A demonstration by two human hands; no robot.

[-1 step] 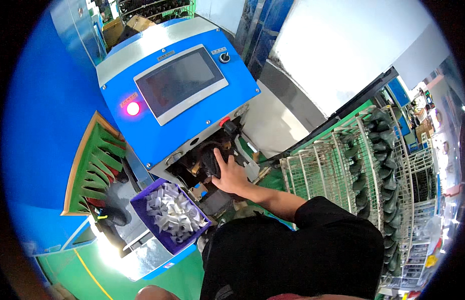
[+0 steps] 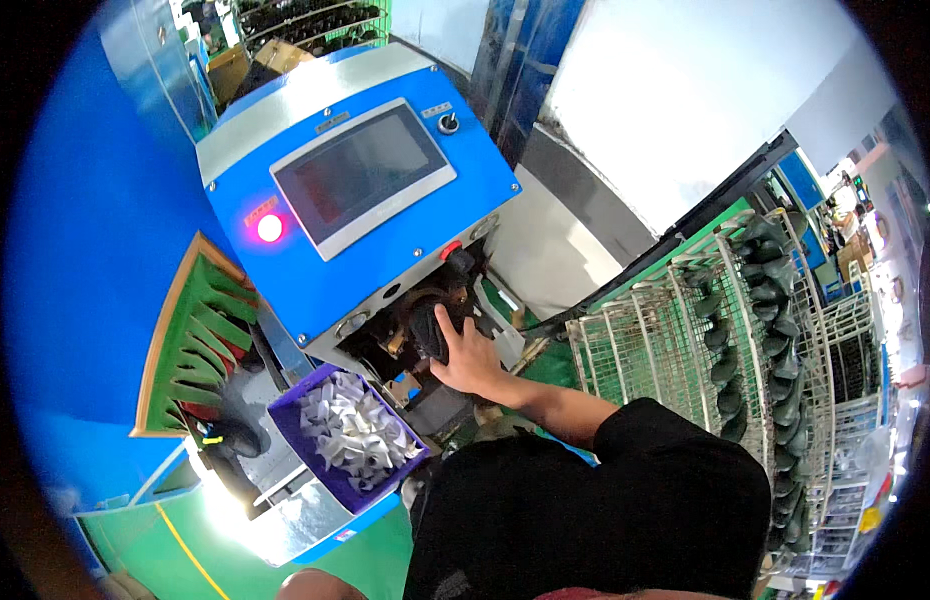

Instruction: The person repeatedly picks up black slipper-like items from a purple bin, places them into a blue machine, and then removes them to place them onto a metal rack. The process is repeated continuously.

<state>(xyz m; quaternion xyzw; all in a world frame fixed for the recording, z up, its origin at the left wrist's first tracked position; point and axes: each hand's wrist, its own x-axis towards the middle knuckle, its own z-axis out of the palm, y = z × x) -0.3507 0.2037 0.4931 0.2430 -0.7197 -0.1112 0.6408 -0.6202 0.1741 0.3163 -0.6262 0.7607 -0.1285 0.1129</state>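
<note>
My right hand [image 2: 472, 362] reaches into the work opening under the blue machine [image 2: 385, 235]. Its fingers grip a black rounded piece [image 2: 426, 326] that looks like a shoe upper; the index finger lies along its side. Dark machine parts surround the piece, and its lower end is hidden. Brass-coloured and metal fittings [image 2: 396, 345] sit just left of it. My left hand does not show; only a bit of bare skin appears at the lower edge.
A purple bin [image 2: 288, 424] of white folded pieces [image 2: 355, 430] stands left of the opening. The machine has a screen [image 2: 365, 175], a lit red lamp [image 2: 270, 228] and a red button [image 2: 451, 250]. Wire racks [image 2: 640, 340] with dark shoe-shaped pieces [image 2: 775, 370] stand right. A green slotted holder [image 2: 200, 340] is left.
The view has shifted slightly, so the machine and bin sit a little differently in the picture. My right hand stays on the black piece.
</note>
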